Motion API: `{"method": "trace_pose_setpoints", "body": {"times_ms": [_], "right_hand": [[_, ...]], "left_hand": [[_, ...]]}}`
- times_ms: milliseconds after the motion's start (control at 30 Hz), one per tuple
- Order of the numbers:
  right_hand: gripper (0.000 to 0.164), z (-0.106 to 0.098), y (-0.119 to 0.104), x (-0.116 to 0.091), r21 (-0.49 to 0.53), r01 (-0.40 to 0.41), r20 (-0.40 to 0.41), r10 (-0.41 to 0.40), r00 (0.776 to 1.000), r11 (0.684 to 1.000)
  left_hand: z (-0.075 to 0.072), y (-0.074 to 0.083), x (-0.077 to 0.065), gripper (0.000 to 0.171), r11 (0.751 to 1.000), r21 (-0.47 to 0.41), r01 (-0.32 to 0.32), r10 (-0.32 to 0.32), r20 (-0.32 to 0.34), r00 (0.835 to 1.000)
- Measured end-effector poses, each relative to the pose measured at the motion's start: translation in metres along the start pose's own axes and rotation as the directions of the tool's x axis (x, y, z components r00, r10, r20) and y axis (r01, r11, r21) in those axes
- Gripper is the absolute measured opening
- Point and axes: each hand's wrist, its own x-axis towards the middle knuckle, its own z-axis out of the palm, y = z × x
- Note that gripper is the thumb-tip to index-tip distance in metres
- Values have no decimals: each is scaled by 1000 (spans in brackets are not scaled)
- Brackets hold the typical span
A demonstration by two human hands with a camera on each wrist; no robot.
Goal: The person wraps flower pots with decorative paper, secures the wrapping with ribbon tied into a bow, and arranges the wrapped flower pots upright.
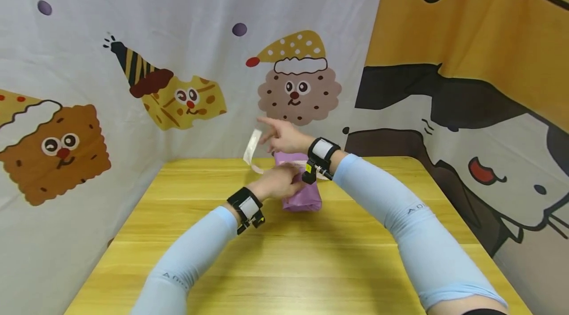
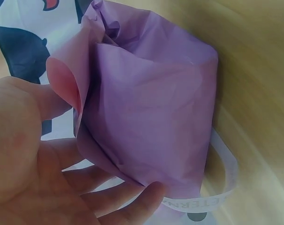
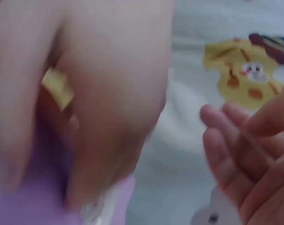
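A package wrapped in purple paper (image 1: 303, 200) sits on the table, its folded paper end gathered in creases in the left wrist view. My left hand (image 1: 279, 182) holds its side, the thumb at a curled paper flap (image 2: 66, 83) and the fingers along the lower edge. A pale ribbon (image 2: 230, 171) with printed letters passes by the package. Its loose end (image 1: 251, 146) stands up beside the fingertips of my right hand (image 1: 288, 137). That hand is raised over the far side of the package, index finger extended and other fingers loosely bent, with nothing visibly gripped.
The wooden table (image 1: 284, 265) reaches back to a hanging cloth (image 1: 200, 19) printed with cartoon biscuits and cheese. Another printed cloth (image 1: 467, 122) hangs along the right side. Both forearms wear light blue sleeves and wrist cameras.
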Motion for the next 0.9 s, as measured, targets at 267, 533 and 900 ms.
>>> {"method": "trace_pose_setpoints", "body": {"times_ms": [267, 533, 900], "right_hand": [[47, -22, 94, -44, -194, -302, -103, 286, 953, 933], [56, 3, 151, -75, -35, -485, -71, 481, 874, 874], [60, 30, 149, -77, 20, -470, -166, 466, 869, 883]], "left_hand": [[1, -4, 8, 37, 999, -43, 3, -5, -34, 999], [2, -4, 20, 31, 989, 21, 149, -145, -151, 978], [3, -10, 28, 29, 985, 23, 173, -161, -273, 948]]}}
